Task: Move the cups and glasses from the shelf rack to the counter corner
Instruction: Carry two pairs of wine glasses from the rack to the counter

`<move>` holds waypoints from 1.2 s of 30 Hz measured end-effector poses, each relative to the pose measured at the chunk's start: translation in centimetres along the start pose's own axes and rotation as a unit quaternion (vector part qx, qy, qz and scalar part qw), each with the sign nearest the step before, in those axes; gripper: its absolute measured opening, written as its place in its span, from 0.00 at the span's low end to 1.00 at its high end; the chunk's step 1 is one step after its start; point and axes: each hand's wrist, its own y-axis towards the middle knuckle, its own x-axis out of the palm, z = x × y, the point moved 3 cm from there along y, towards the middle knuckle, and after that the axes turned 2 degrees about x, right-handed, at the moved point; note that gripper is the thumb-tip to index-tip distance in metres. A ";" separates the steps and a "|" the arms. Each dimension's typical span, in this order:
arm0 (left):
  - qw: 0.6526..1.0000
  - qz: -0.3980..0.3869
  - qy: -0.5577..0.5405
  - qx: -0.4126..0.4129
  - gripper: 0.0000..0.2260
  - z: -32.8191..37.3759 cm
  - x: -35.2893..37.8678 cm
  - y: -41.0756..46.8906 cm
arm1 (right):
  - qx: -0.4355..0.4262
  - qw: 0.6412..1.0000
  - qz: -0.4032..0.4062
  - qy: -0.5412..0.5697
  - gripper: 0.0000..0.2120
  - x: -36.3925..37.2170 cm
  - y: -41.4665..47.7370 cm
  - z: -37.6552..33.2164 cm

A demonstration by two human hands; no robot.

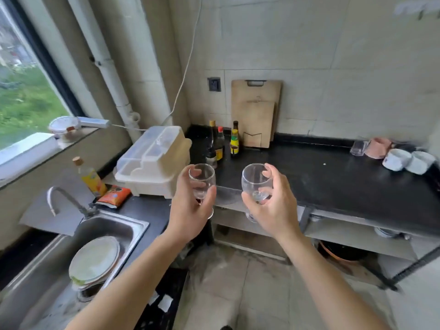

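Here each hand carries one stemmed glass upright, in the air just short of the dark surface [333, 177]. The left hand [190, 210] has its fingers closed around the bowl of the left glass [202, 179], thumb on one side and fingertips hooked over the rim; the foot shows below the palm. The right hand [273, 210] grips the right glass [256, 182] the same way, one fingertip over the rim and the rest cupping the bowl from the side. Holding by the bowl rather than the thin stem probably gives firmer control with one glass per hand, and keeping both upright suits setting them straight down on their feet.

The likely goal is the back corner near the bottles [220, 144] and cutting boards [256, 115], where bare surface shows. At the far right lie other cups [404, 158] and a small glass on its side, well apart from the hands. The glasses are near each other, so a knock between them is the main risk.
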 end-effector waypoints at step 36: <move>0.950 -0.247 -0.146 -0.119 0.28 12.9 69.3 26.2 | 0.245 0.953 0.115 -0.136 0.34 -39.4 31.0 47.1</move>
